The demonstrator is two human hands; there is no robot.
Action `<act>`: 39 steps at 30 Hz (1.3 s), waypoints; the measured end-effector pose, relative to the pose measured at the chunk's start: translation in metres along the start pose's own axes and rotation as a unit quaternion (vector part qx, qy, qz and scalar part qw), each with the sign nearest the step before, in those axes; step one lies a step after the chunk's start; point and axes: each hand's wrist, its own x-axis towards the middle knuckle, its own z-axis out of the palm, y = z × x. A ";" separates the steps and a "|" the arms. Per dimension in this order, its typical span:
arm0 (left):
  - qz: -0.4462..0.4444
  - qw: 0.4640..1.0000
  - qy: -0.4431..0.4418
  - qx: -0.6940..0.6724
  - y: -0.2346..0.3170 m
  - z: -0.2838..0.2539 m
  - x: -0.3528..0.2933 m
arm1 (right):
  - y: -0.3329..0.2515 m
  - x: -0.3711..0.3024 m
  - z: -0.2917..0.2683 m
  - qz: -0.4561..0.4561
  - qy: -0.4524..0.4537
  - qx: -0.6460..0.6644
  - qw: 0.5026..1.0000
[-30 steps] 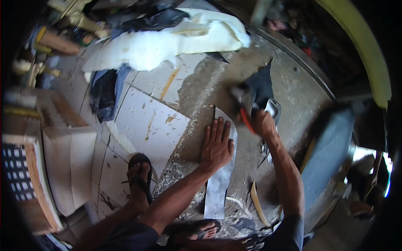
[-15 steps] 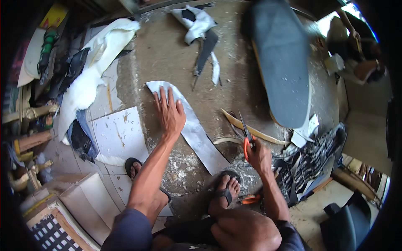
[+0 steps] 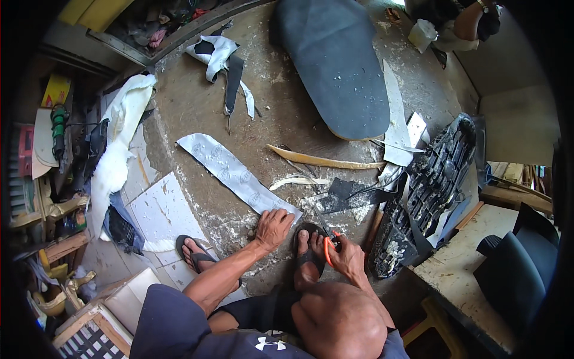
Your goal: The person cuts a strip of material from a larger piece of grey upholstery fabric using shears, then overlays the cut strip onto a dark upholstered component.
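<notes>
A long silver-grey strip of sheet material (image 3: 230, 175) lies slantwise on the worn floor in front of me. My left hand (image 3: 274, 230) is at its near end, fingers bent and closed over the edge. My right hand (image 3: 348, 256) grips a pair of scissors (image 3: 328, 246) by the orange handles, beside my sandalled right foot. Their dark blades point up and away, close to the strip's near corner but apart from it.
A long black padded seat (image 3: 338, 72) lies far ahead. A black ribbed plastic base (image 3: 427, 197) rests at right. Thin yellowish offcuts (image 3: 326, 160) and grey-white scraps (image 3: 215, 57) are scattered around. White padding (image 3: 113, 161) lies at left. A person's arm (image 3: 472, 21) shows far right.
My left hand has moved from the strip's far part down to its near end, its fingers now bent. The scissors have come closer to me. My view has shifted, showing more at right.
</notes>
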 end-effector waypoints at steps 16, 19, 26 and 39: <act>-0.215 0.972 0.097 -0.019 0.044 0.012 0.007 | 0.005 0.030 -0.018 -0.082 -0.145 -0.053 0.985; -0.251 0.960 0.125 0.005 0.053 0.018 0.013 | -0.007 0.028 -0.029 -0.070 -0.173 -0.052 0.981; -0.220 0.959 0.179 0.003 0.053 0.028 0.009 | -0.019 0.031 -0.043 -0.053 -0.185 -0.100 0.976; -0.199 0.945 0.247 -0.077 0.054 0.022 0.000 | -0.056 0.055 -0.033 -0.018 -0.291 -0.039 0.956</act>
